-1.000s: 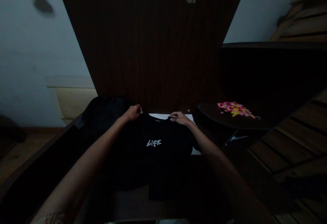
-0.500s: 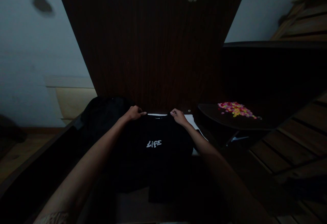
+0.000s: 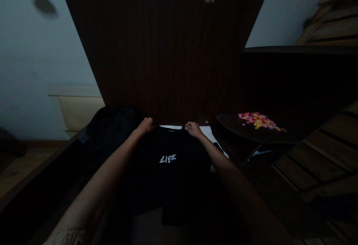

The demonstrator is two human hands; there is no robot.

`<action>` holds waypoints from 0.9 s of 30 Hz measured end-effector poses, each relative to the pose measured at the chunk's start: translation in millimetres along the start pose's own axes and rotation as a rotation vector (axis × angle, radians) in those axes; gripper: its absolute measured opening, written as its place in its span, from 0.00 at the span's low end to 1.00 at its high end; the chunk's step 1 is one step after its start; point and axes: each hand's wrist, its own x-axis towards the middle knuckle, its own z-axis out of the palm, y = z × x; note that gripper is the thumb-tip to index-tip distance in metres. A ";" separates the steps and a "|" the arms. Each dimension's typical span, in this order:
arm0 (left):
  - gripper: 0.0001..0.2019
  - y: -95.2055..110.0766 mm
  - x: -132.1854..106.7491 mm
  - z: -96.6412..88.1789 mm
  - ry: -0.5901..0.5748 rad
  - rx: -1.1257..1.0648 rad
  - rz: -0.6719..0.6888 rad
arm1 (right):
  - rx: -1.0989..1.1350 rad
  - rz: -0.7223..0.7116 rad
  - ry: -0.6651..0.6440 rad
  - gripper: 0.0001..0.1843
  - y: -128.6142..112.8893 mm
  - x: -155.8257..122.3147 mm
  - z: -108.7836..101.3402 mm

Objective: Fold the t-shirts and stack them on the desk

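A black T-shirt [image 3: 170, 178] with the white word "Life" on its chest is spread out in front of me, neckline at the far end. My left hand [image 3: 146, 125] is closed at the left shoulder beside the collar. At the collar's right side, my right hand [image 3: 192, 129] pinches the fabric between thumb and fingers. Something white and flat [image 3: 208, 131] lies under the shirt and shows behind the collar and along its right side. The lower part of the shirt fades into shadow.
A dark bundled garment or bag [image 3: 112, 129] sits on the left. Behind the shirt rises a tall dark wooden panel [image 3: 167, 58]. On the right, a rounded dark shelf [image 3: 232, 123] bears a heap of small colourful pieces [image 3: 260, 121]. Wooden slats [image 3: 327, 159] stand farther right.
Both hands stay at the collar. My left hand has shifted slightly left and my right hand's fingers now pinch the collar edge. The shirt has moved only slightly.
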 end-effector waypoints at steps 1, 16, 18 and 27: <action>0.09 0.4 0.0 1.2 -0.007 0.018 -0.003 | -0.019 -0.001 -0.001 0.03 0.8 -1.0 0.0; 0.15 25.5 -67.3 -15.1 0.297 0.284 0.138 | -0.316 0.141 -0.265 0.25 28.1 -16.6 -59.5; 0.15 21.4 -92.3 -21.6 0.347 0.329 0.098 | -0.278 0.234 -0.334 0.23 31.7 -28.0 -75.6; 0.18 -18.8 -151.8 -29.9 0.247 0.234 -0.118 | 0.009 0.396 -0.466 0.13 27.1 -78.9 -117.4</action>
